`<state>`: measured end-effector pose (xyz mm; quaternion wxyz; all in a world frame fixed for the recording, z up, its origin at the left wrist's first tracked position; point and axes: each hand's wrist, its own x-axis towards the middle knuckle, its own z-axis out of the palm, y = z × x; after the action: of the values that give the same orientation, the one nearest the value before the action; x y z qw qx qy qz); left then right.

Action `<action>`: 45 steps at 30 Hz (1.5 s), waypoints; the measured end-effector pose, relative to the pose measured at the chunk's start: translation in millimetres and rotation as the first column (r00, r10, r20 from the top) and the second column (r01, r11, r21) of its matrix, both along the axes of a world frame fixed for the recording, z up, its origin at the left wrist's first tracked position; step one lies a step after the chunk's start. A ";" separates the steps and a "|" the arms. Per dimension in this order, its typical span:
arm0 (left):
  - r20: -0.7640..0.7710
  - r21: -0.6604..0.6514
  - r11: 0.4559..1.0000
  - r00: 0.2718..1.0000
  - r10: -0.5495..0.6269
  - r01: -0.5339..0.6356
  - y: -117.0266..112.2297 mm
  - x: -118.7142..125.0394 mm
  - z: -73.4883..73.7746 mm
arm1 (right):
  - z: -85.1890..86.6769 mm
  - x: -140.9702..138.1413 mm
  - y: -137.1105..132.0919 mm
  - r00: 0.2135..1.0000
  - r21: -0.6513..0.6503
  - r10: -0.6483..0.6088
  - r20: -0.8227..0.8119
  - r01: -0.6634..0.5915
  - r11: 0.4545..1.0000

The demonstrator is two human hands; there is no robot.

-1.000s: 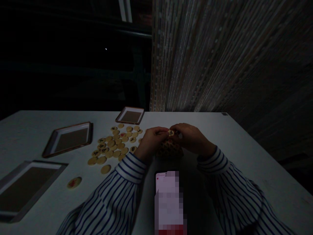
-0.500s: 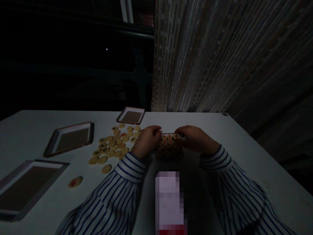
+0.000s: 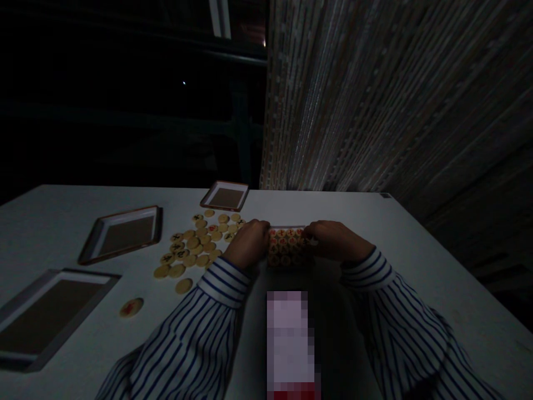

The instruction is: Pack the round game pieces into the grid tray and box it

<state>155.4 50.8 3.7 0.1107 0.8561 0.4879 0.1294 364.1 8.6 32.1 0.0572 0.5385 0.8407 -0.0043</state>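
A small box (image 3: 286, 248) packed with round wooden discs bearing red marks sits on the white table (image 3: 416, 261) in front of me. My left hand (image 3: 247, 244) presses its curled fingers against the box's left side. My right hand (image 3: 333, 240) does the same on the right side, fingers curled at the far right corner. Both sleeves are striped. Left of my left hand lies a loose heap of pale discs (image 3: 195, 250), some with black marks, some blank.
A single disc with a red mark (image 3: 131, 306) lies apart at the near left. Three shallow trays or lids rest on the table: one far (image 3: 226, 196), one mid-left (image 3: 120, 233), one near-left (image 3: 45, 311). A blurred phone (image 3: 291, 339) lies between my forearms. A wall rises behind.
A second ago both hands pinched one disc above the box. That disc has gone down into the box, and both hands have dropped to the box's sides.
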 end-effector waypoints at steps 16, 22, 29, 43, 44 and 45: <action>0.002 -0.050 0.999 1.000 -0.008 0.008 3.0 -1.2 -3.6 | -1.7 -2.0 1.8 1.000 -0.066 0.004 0.007 -0.004 0.998; 0.026 -0.051 0.999 1.000 -0.018 0.019 3.7 -1.7 -5.2 | -3.7 -0.4 3.1 1.000 -0.070 0.017 0.002 -0.017 0.997; 0.045 -0.052 0.998 0.999 -0.027 0.029 3.7 -2.8 -6.6 | -5.1 1.9 3.2 1.000 -0.075 0.008 -0.020 -0.010 0.997; 0.027 -0.064 0.998 0.999 -0.022 0.024 5.2 -1.9 -2.1 | -0.9 1.6 2.2 0.999 -0.094 0.033 -0.013 -0.034 0.995; 0.027 -0.060 0.998 0.999 -0.024 0.026 5.3 -2.0 -2.3 | -0.9 1.8 2.3 0.999 -0.096 0.033 -0.014 -0.034 0.995; 0.026 -0.057 0.998 0.999 -0.024 0.026 5.2 -2.2 -2.4 | -0.9 2.0 2.5 0.999 -0.100 0.034 -0.013 -0.036 0.994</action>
<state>153.2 56.0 1.3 0.1428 0.8570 0.4792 0.1248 366.1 11.1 31.2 0.0793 0.5201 0.8491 -0.0482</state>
